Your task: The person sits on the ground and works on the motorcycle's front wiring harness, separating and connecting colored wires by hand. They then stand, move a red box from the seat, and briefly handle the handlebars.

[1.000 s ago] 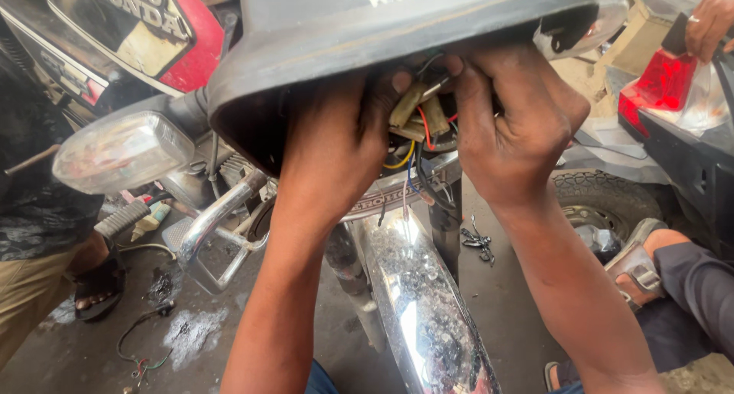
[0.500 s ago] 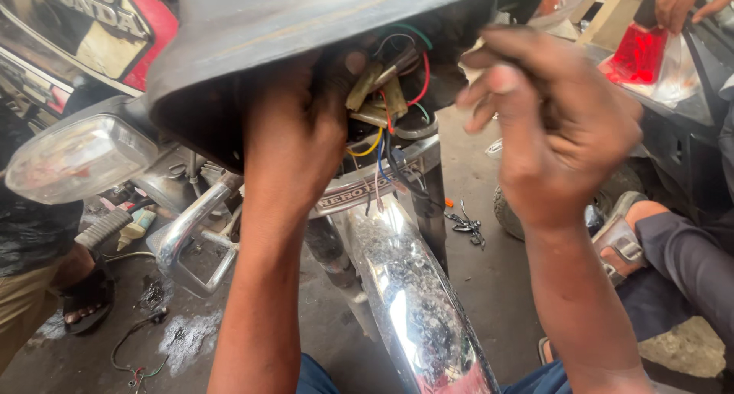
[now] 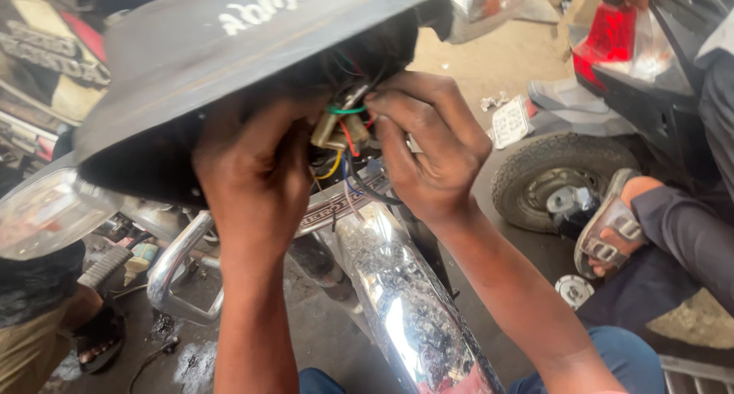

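A black rear mudguard [image 3: 229, 65] is being looked at from beneath, with a chrome exhaust pipe [image 3: 405, 302] running below it. Up under it, the left hand [image 3: 256, 180] is being pressed, its grip hidden behind the knuckles, so its state cannot be told. The right hand [image 3: 432, 153] is being kept nearer the connector [image 3: 336, 126], fingertips pinched narrowly beside it. Coloured wires [image 3: 344, 168] are hanging downward between both hands; their upper ends are being lost in shadow.

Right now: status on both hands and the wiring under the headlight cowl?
Left hand up inside black plastic cowl, grip hidden. Right hand pinching beige wire connector. Coloured loose wires dangle over chrome fender.
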